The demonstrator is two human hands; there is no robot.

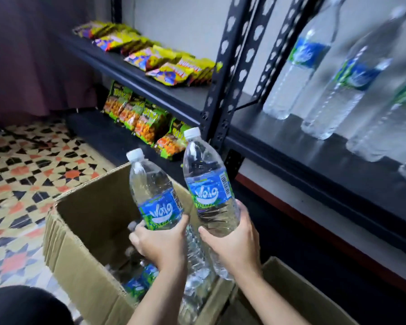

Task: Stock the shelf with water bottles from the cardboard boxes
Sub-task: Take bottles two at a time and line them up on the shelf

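Now the left hand (161, 242) grips one Walo water bottle (156, 193) and the right hand (234, 242) another (209, 184), both above the open cardboard box (85, 242). More bottles (295, 64) stand on the black shelf (279, 141).

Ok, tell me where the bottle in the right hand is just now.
In the head view the right hand holds its bottle upright at centre, above the open cardboard box, beside the left hand's bottle and below the water shelf.

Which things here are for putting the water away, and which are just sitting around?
For the job: left hand with a bottle, right hand with another bottle, cardboard box, shelf.
Just there: yellow snack packets, green snack packets.
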